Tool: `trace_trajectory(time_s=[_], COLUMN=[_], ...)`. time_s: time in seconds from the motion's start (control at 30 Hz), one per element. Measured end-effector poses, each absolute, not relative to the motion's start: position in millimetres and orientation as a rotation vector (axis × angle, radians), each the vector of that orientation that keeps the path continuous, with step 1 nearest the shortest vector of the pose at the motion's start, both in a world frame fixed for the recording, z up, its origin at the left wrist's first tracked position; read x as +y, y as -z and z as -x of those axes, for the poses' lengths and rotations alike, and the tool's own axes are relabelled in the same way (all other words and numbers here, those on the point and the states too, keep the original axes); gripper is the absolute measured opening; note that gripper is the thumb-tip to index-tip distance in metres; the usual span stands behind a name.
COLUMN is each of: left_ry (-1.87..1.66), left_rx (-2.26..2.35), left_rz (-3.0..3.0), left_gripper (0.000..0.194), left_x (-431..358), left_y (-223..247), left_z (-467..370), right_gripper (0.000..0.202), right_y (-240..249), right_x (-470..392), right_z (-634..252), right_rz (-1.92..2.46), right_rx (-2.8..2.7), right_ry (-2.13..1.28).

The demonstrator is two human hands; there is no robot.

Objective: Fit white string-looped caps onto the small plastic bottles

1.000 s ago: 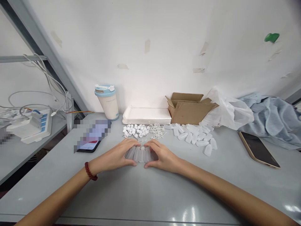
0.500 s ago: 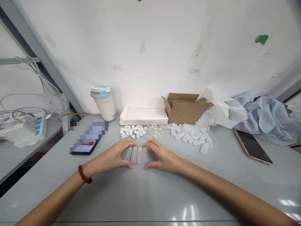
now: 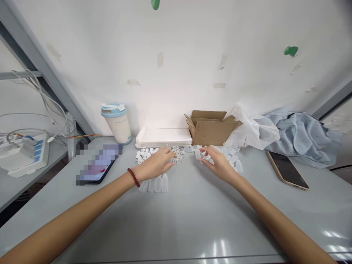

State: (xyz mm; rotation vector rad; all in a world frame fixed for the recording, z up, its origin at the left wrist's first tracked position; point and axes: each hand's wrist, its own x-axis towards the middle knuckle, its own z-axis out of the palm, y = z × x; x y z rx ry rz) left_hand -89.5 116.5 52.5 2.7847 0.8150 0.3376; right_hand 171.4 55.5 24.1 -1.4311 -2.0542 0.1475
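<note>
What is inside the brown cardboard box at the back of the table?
The cardboard box stands with its flaps open, but its front wall hides the inside, so the contents cannot be seen. A white plastic bag leans beside it, and small clear bottles lie in front.

My two bare forearms, no sleeves, dark red bead bracelet (image 3: pixel 133 177) on my left wrist

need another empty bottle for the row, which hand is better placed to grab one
Right. The right hand is already over the loose bottle pile, fingertips touching one. The left hand reaches the white caps, beyond the bottle row.
</note>
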Motion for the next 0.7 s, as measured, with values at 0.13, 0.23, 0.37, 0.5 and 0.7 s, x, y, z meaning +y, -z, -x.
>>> trace_trajectory(time_s=[0.13, 0.23, 0.37, 0.5, 0.7], left_ry=[-0.202, -0.177, -0.337, -0.539, -0.623], left_rx=[0.743, 0.658, 0.728, 0.901, 1.059], left_rz=[-3.119, -3.222, -2.912, -2.397, -2.056], left_gripper=[0.028, 0.031, 0.020, 0.014, 0.021], left_x=[122, 123, 128, 137, 141], left_y=[-50, -49, -49, -54, -64], left_z=[66, 60, 58, 59, 63], right_gripper=[0.022, 0.023, 0.027, 0.034, 0.028], right_y=[-18, -13, -6, -3, 0], right_x=[59, 59, 60, 61, 64], right_z=[-182, -182, -170, -157, -156], right_rz=[1.458, 1.516, 1.670, 1.771, 1.771], right_rx=[-2.178, -2.241, -2.329, -2.360, -2.347], right_ry=[-0.002, 0.072, 0.317, 0.560, 0.623])
